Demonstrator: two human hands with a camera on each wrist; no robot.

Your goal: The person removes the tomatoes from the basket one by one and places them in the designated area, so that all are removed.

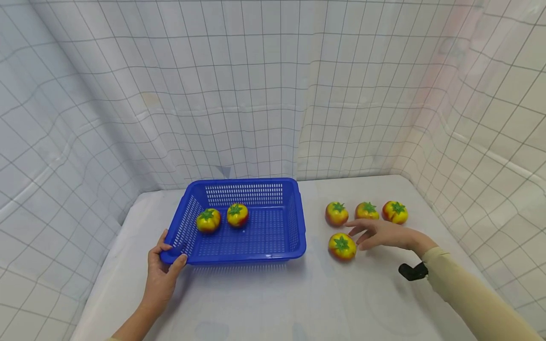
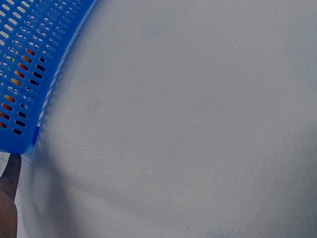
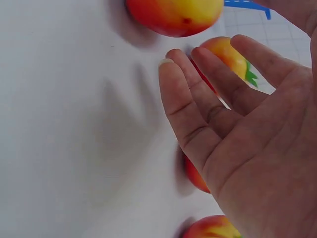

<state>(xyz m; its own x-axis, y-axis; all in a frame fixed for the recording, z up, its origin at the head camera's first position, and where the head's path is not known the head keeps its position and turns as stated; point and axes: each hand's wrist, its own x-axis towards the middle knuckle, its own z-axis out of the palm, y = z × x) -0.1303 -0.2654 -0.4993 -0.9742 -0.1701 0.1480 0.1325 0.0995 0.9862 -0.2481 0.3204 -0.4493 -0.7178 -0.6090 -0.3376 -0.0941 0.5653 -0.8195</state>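
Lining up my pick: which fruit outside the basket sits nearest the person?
The lone front fruit; the other three fruits outside the basket form a row behind.

High head view; close wrist views

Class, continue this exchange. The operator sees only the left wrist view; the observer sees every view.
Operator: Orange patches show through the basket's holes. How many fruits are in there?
Observer: Two red-and-yellow fruits lie in the blue basket.
Operator: My view leaves out the right hand. Is it holding anything?
Observer: No, it is empty.
Operator: Are any fruits outside the basket?
Observer: Yes, four more fruits sit on the white tabletop, to the right of the basket.
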